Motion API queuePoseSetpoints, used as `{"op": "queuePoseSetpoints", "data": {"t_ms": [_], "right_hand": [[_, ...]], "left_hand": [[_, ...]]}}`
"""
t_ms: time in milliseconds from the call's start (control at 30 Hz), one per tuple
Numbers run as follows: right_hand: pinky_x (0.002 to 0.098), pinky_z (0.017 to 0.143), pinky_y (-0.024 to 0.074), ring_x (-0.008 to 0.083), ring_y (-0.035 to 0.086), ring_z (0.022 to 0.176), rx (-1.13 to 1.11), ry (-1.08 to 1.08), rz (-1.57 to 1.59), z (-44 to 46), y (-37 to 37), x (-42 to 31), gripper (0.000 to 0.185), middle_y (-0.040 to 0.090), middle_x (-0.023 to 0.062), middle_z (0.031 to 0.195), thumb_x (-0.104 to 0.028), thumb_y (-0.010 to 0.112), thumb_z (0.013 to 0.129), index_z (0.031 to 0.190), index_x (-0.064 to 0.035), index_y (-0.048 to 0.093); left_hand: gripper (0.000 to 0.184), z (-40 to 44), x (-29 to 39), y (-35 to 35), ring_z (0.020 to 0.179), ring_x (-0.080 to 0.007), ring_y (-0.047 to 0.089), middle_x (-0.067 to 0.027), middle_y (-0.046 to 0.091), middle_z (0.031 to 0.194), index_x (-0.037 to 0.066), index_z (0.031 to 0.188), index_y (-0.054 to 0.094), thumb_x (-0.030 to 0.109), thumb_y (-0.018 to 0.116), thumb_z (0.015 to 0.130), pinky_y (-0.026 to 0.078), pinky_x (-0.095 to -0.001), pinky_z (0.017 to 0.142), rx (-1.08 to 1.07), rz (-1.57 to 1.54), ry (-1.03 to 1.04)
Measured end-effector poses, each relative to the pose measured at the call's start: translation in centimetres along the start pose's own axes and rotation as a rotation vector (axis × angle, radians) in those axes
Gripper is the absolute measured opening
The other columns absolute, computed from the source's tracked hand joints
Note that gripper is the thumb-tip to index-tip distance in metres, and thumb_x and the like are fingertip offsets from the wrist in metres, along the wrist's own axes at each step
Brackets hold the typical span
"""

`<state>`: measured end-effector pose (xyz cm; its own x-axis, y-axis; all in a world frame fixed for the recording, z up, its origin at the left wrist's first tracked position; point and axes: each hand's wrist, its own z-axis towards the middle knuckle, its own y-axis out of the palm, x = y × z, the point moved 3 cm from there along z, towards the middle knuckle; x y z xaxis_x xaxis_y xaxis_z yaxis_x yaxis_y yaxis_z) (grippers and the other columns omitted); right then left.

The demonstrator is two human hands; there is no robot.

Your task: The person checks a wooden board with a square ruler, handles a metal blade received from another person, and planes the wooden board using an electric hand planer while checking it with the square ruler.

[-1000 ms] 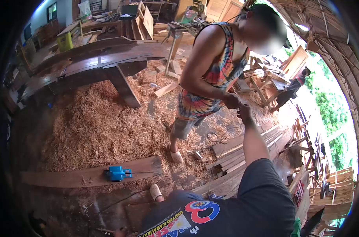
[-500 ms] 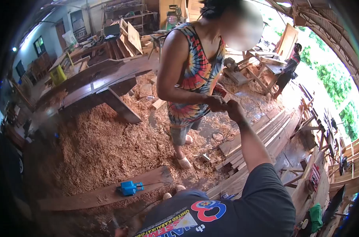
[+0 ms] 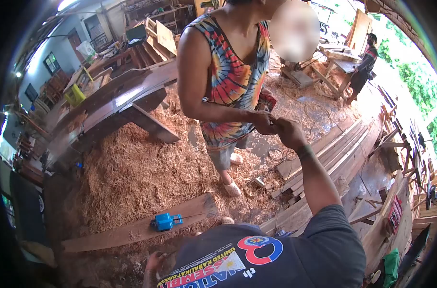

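Note:
My right hand (image 3: 290, 134) reaches forward, its fingers closed and meeting the hand (image 3: 263, 122) of a person in a tie-dye tank top (image 3: 235, 81). Whatever lies between the two hands is too small and covered to make out. Low on the left, my left hand (image 3: 156, 261) is down beside my dark printed shirt (image 3: 271, 257); it is dim and blurred, and its fingers do not show clearly. Nearest to it, a blue device (image 3: 166, 222) with a thin dark line running from it rests on a wooden plank (image 3: 117, 236).
Wood shavings (image 3: 132, 173) cover much of the floor. Long boards (image 3: 329, 153) are stacked to the right. A large dark wooden slab (image 3: 127, 98) stands behind at left. Another person (image 3: 365, 67) stands at the far right by a workbench (image 3: 341, 55). A green cloth (image 3: 391, 266) lies at lower right.
My left hand has risen a little into view. My right hand and the other person's hand still meet. The view has shifted, and the other person appears slightly closer.

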<state>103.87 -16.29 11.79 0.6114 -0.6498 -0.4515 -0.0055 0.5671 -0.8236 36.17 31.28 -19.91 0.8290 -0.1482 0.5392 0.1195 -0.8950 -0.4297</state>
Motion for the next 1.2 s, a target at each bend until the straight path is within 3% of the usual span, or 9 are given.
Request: {"op": "queuePoseSetpoints", "data": {"t_ms": [167,467,600,633,700,833,900,1033,1200], "right_hand": [[0.0478,0.075,0.0545,0.0395,0.068,0.087,0.075,-0.108,-0.043,-0.6,0.0,-0.5,0.020,0.069,0.0165,0.094,-0.024,0.065,0.094,0.108,-0.0101,0.069],[0.0483,0.070,0.0565,0.0376,0.070,0.086,0.114,-0.153,-0.137,0.3,1.9,-0.9,0.039,0.069,0.0145,0.098,-0.022,0.062,0.095,0.133,-0.0221,0.064],[0.0480,0.070,0.0570,0.0358,0.071,0.084,0.113,-0.192,-0.111,0.8,3.6,-1.7,0.045,0.070,0.0138,0.097,-0.020,0.061,0.095,0.139,-0.0254,0.061],[0.0480,0.070,0.0570,0.0354,0.071,0.084,0.119,-0.197,-0.083,1.0,4.0,-2.2,0.046,0.070,0.0137,0.097,-0.020,0.061,0.095,0.140,-0.0256,0.061],[0.0456,0.067,0.0556,0.0339,0.070,0.080,0.173,-0.165,-0.043,1.0,3.9,-2.7,0.033,0.070,0.0131,0.094,-0.026,0.068,0.093,0.124,-0.0157,0.065],[0.0405,0.063,0.0518,0.0262,0.065,0.065,0.322,0.232,0.118,0.2,3.2,-0.3,0.032,0.064,0.0132,0.075,-0.034,0.074,0.094,0.096,-0.0038,0.064],[0.0365,0.055,0.0480,0.0197,0.059,0.059,0.444,0.403,0.397,0.6,4.6,2.9,0.037,0.058,0.0065,0.066,-0.037,0.073,0.096,0.086,-0.0039,0.060],[0.0336,0.054,0.0527,0.0182,0.064,0.063,0.037,0.959,1.178,-0.6,7.0,2.3,0.038,0.064,0.0056,0.076,-0.042,0.068,0.098,0.093,-0.0049,0.061],[0.0329,0.057,0.0526,0.0175,0.063,0.066,0.005,0.695,1.593,-0.8,10.0,3.0,0.021,0.065,0.0060,0.079,-0.026,0.062,0.102,0.096,-0.0054,0.064]], "left_hand": [[0.044,-1.6,6.5,1.0,0.101,-0.0210,0.071,-0.0159,0.076,0.113,-0.002,0.118,0.072,0.034,0.075,0.093,0.056,-0.0352,0.088,-0.080,0.119,0.121],[0.046,-0.3,3.7,0.3,0.098,-0.0234,0.072,-0.0173,0.076,0.110,-0.003,0.116,0.073,0.036,0.075,0.092,0.056,-0.0370,0.087,-0.028,0.340,0.171],[0.049,-4.1,7.2,1.9,0.104,-0.0293,0.072,-0.0201,0.075,0.113,-0.002,0.120,0.071,0.038,0.074,0.090,0.056,-0.0415,0.091,-0.001,0.226,-0.072],[0.049,-1.2,1.8,2.8,0.106,-0.0310,0.071,-0.0200,0.075,0.113,0.000,0.120,0.071,0.038,0.074,0.090,0.055,-0.0426,0.092,-0.057,0.289,0.083],[0.047,2.9,-6.2,4.5,0.109,-0.0344,0.070,-0.0197,0.074,0.115,0.004,0.122,0.071,0.038,0.073,0.090,0.054,-0.0447,0.094,-0.143,0.398,0.410],[0.040,1.7,-7.8,6.0,0.113,-0.0361,0.068,-0.0185,0.073,0.119,0.009,0.118,0.075,0.038,0.070,0.091,0.053,-0.0448,0.098,-0.007,0.480,0.056],[0.039,0.6,-7.7,6.2,0.114,-0.0353,0.068,-0.0181,0.073,0.119,0.009,0.117,0.076,0.037,0.069,0.091,0.053,-0.0439,0.099,-0.014,0.338,0.082],[0.038,0.7,-8.0,6.7,0.112,-0.0353,0.070,-0.0191,0.073,0.116,0.010,0.118,0.076,0.036,0.069,0.091,0.053,-0.0429,0.098,-0.031,0.319,0.058],[0.041,-0.9,-4.8,5.4,0.106,-0.0328,0.072,-0.0196,0.075,0.110,0.006,0.115,0.077,0.039,0.071,0.090,0.055,-0.0418,0.093,0.056,0.337,-0.005]]}}
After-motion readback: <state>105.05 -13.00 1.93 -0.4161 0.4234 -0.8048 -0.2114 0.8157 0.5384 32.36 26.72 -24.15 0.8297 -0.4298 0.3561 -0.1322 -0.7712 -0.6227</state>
